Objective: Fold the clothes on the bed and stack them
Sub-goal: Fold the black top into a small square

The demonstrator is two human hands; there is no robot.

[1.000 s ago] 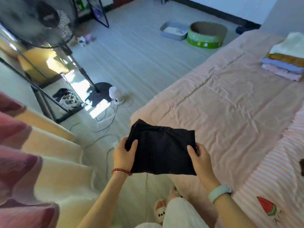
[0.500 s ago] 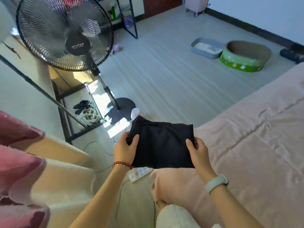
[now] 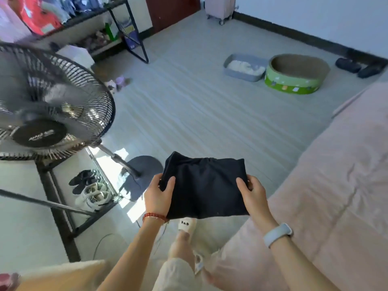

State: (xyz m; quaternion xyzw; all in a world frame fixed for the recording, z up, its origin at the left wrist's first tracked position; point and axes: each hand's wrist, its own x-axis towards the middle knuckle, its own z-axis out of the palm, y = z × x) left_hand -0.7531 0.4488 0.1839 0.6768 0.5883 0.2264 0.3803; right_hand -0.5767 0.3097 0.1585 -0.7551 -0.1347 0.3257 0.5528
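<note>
The folded black garment [image 3: 204, 189] is held in the air above the floor [image 3: 210, 114], just beside the edge of the pink bed [image 3: 336, 196]. The left hand [image 3: 158, 197] grips its left edge and the right hand [image 3: 253, 195] grips its right edge, thumbs on top. A standing fan [image 3: 50, 110] is at the left.

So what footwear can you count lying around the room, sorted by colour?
Dark slippers by the far wall: 2
Black shoes on the low rack: 2
White sneakers on the low rack: 2
Total: 6
</note>
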